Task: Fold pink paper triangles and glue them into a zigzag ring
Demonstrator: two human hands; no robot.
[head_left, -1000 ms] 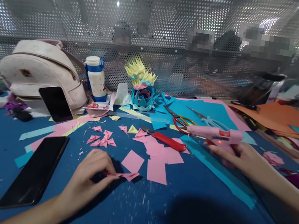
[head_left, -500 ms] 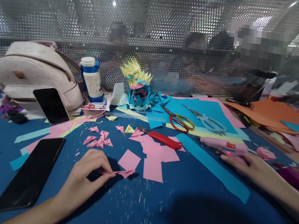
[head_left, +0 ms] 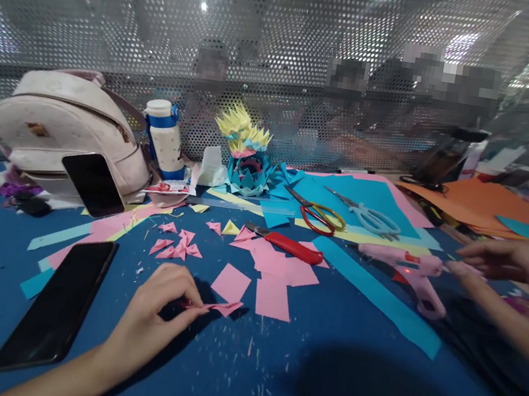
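Note:
My left hand (head_left: 152, 317) pinches a small folded pink paper piece (head_left: 221, 308) against the blue table top (head_left: 265, 385). My right hand (head_left: 515, 278) hovers at the right with fingers spread and nothing in it. A pink glue gun (head_left: 409, 268) lies on its side just left of those fingertips, with a red light showing on it. Several flat pink paper squares (head_left: 274, 280) lie beyond the folded piece, and small folded pink triangles (head_left: 179, 248) lie further left.
A black phone (head_left: 58, 302) lies left of my left hand. A red utility knife (head_left: 290, 245), two pairs of scissors (head_left: 342, 214), a paper flower model (head_left: 245, 158), a white bottle (head_left: 166, 139) and a white backpack (head_left: 55, 125) with a second phone stand behind. Coloured sheets (head_left: 484, 206) cover the right.
My right hand set the pink glue gun down on the table, let go of it and drew back to the right. My left hand kept its pinch on the pink paper.

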